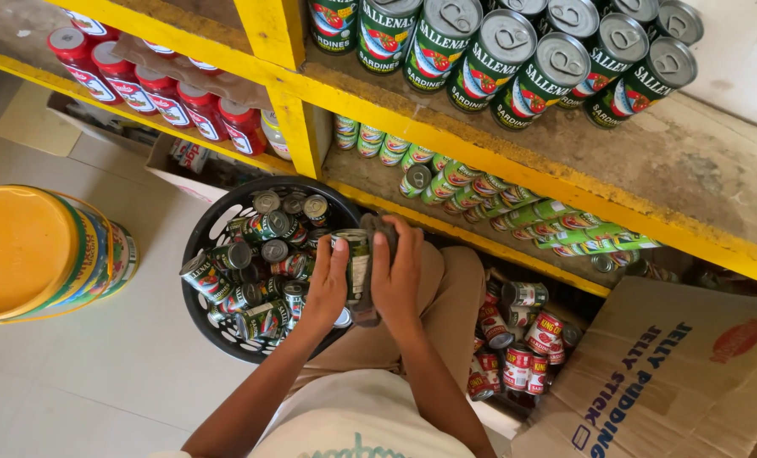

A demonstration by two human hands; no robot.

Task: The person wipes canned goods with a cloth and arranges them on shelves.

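Note:
My left hand (326, 284) grips a green-labelled tin can (357, 259) held over the edge of a black plastic basket (202, 315). My right hand (398, 271) presses a dark grey cloth (377, 233) against the can's side and top. The basket sits on the floor in front of my knees and holds several more green tin cans (260, 254) lying at all angles.
A yellow shelf unit (480, 140) carries rows of green cans (514, 59) on top, red cans (171, 97) at left, more green cans (480, 191) below. A yellow-lidded bucket (31, 250) stands left. Red cans (518, 348) fill a box beside a cardboard carton (667, 373).

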